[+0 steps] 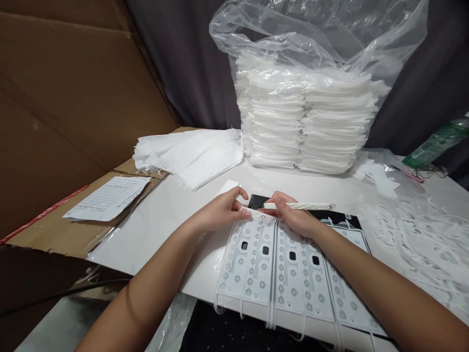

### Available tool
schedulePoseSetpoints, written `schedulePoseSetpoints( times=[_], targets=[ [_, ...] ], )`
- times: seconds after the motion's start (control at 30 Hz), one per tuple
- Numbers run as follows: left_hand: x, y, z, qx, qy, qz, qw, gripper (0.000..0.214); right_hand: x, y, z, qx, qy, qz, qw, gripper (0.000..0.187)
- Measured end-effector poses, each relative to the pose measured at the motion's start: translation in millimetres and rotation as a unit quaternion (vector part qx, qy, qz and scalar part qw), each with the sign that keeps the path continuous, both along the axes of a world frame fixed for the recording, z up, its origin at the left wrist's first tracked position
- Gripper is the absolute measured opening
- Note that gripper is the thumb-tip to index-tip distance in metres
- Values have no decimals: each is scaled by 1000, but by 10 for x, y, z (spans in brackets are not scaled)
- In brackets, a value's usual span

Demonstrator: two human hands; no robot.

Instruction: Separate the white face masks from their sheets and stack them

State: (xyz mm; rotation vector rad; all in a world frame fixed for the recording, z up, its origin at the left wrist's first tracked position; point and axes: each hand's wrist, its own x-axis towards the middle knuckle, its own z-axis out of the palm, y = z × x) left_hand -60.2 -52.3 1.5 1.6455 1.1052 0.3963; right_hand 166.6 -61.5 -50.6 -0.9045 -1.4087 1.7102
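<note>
A white rubber keypad sheet (256, 264), with rows of grey round buttons and several dark square holes, lies near the table's front edge. Thin strips dangle from its near side. Under its far side shows a black board (344, 218). My left hand (227, 208) has its thumb on the sheet's far left corner and its index finger curled above; the lower fingers are partly hidden. In my right hand (291, 212), closed above the far edge, is a slim white pen-shaped tool (315, 206), pointing sideways. Its tip, near the left fingers, is hard to make out.
A clear plastic bag (304, 122) with stacked white sheets stands at the back. Loose white sheets (194, 151) lie left of it. A printed paper (108, 198) rests on cardboard at left. Thin white scraps (421, 249) spread at right, before a green bottle (436, 146).
</note>
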Motion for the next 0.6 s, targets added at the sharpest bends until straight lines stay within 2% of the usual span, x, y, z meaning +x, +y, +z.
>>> schedulePoseSetpoints(
  times=[0.17,0.27,0.33,0.43,0.6],
  targets=[
    [-64,17,31,-66,-108,-18,992,28,3,-15,36,52,13,25,998,48],
    [-37,14,29,-66,-116,-20,991,25,-11,-30,62,150,-60,13,987,41],
    [2,7,14,-53,-114,-14,992,24,-21,-43,84,189,-117,-4,975,32],
    [65,-7,-21,-21,-117,-9,993,23,-42,-71,112,187,-138,-16,973,18],
    [90,-9,-1,80,-41,-26,996,19,-80,-97,112,170,-101,-23,980,19]
  ],
)
